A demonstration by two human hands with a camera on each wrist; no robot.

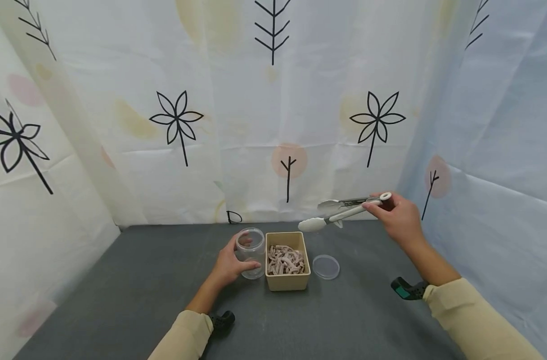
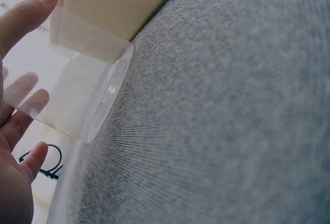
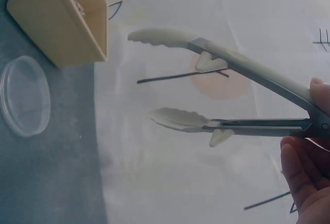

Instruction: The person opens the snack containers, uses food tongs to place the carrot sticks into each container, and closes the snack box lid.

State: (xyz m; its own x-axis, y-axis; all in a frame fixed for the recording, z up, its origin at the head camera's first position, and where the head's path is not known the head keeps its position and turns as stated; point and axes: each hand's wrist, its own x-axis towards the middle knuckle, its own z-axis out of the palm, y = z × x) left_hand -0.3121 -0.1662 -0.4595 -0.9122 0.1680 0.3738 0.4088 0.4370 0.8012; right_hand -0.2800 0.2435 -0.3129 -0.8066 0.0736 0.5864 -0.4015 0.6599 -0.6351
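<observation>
Backdrop: patterned white cloth [image 1: 237, 110] behind a dark grey tabletop [image 1: 165, 300].
Left hand [image 1: 230, 264]: curled around the upright clear jar [image 1: 251, 257], just left of the beige box [image 1: 288, 283]; a light, steady grip should suit it.
Right hand [image 1: 401, 220]: holds spread tongs [image 3: 258, 73] near their ringed end; gentle squeezing should control the tips best.
Box contents: pale strips [image 1: 284, 260].
Lid [image 1: 326, 266]: flat, right of the box.

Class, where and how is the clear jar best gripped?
Likely round the side wall of the clear jar, from the left: it is cylindrical and open-topped, and the tan box stands close on its right. The left hand holds it that way.
</observation>
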